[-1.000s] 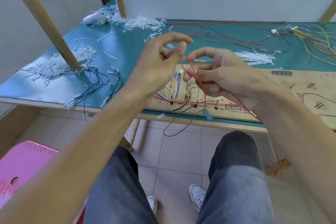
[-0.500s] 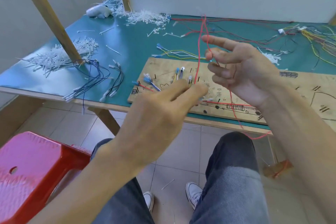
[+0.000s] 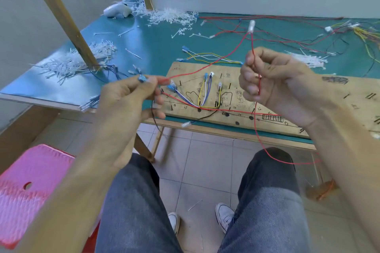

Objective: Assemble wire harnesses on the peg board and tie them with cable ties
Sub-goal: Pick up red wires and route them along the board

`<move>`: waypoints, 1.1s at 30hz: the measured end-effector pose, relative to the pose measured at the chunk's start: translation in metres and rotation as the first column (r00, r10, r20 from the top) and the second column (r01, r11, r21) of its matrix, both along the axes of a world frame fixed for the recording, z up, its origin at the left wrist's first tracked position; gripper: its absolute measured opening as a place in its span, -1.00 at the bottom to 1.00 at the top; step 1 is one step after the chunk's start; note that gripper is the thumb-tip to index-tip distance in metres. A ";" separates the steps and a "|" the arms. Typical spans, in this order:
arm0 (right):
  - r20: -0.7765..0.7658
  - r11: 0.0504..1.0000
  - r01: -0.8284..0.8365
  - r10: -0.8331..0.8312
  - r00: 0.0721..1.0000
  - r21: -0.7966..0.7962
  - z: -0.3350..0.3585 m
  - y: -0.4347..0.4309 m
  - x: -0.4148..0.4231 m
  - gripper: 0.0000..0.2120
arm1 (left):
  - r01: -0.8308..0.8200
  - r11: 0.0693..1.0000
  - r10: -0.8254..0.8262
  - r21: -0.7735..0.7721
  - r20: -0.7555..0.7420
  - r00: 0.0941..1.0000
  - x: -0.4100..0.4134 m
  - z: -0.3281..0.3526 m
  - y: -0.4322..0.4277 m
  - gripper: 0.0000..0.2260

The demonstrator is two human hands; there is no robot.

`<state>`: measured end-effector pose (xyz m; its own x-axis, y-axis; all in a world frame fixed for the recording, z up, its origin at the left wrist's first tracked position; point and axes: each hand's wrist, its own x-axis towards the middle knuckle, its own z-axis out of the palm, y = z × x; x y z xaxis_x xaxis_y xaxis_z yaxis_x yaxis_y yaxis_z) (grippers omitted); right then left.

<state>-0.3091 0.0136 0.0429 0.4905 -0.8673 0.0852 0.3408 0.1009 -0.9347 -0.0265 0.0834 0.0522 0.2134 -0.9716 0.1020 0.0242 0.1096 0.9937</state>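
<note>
Teal desk [image 3: 156,47], peg board [image 3: 357,88] at front edge. L hand [image 3: 131,98] fingers pinch one end of red wire [image 3: 252,44] by board's left corner; R hand [image 3: 277,82] fingers curl round it above board.

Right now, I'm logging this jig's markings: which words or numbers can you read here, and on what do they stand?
On the brown plywood peg board: handwritten pen numbers and scribbles, all too small and blurred to read.
No printed label, brand or sign shows anywhere else.
</note>
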 end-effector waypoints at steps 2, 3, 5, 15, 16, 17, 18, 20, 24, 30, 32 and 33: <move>-0.009 1.000 0.011 -0.010 1.000 0.014 -0.004 0.000 0.001 -0.95 | -0.037 0.997 0.031 0.074 0.082 0.996 0.002 -0.015 -0.005 -0.81; -0.034 1.000 0.019 -0.018 0.999 0.014 -0.007 0.001 0.002 -0.91 | -0.058 0.995 0.047 0.079 0.135 0.990 0.003 -0.021 -0.007 -0.85; -0.170 0.998 0.062 -0.064 0.983 -0.016 -0.010 0.002 0.003 -0.71 | -0.097 0.994 0.082 0.042 0.271 0.959 0.009 -0.035 -0.013 -0.89; -0.546 0.803 0.420 -0.595 0.589 -0.422 -0.024 0.008 0.032 -0.66 | -0.113 0.966 0.252 -0.231 0.763 0.595 0.007 -0.058 -0.031 -0.97; -0.542 0.785 0.430 -0.620 0.568 -0.446 -0.026 0.009 0.034 -0.68 | -0.110 0.964 0.260 -0.242 0.774 0.577 0.006 -0.059 -0.032 -0.98; -0.538 0.773 0.437 -0.634 0.556 -0.460 -0.027 0.009 0.035 -0.69 | -0.099 0.961 0.269 -0.259 0.786 0.557 0.006 -0.060 -0.033 -0.97; -0.537 0.766 0.439 -0.642 0.547 -0.469 -0.028 0.010 0.036 -0.69 | -0.082 0.960 0.268 -0.267 0.802 0.533 0.007 -0.061 -0.034 -0.95; -0.539 0.767 0.444 -0.642 0.546 -0.463 -0.030 0.009 0.037 -0.72 | -0.032 0.962 0.252 -0.272 0.835 0.489 0.008 -0.063 -0.037 -0.92; -0.457 0.821 0.507 -0.569 0.683 -0.264 -0.028 0.007 0.035 -0.89 | 0.045 0.967 0.209 -0.252 0.880 0.427 0.009 -0.066 -0.038 -0.88; -0.341 0.884 0.468 -0.438 0.831 0.005 -0.022 0.010 0.019 -0.90 | 0.142 0.964 0.155 -0.222 0.914 0.375 0.013 -0.069 -0.031 -0.78; -0.322 0.907 0.416 -0.375 0.870 0.068 -0.022 0.014 0.012 -0.79 | 0.186 0.956 0.147 -0.227 0.919 0.365 0.016 -0.069 -0.031 -0.71; -0.305 0.917 0.387 -0.343 0.888 0.097 -0.023 0.016 0.008 -0.74 | 0.216 0.949 0.146 -0.228 0.930 0.337 0.016 -0.068 -0.031 -0.67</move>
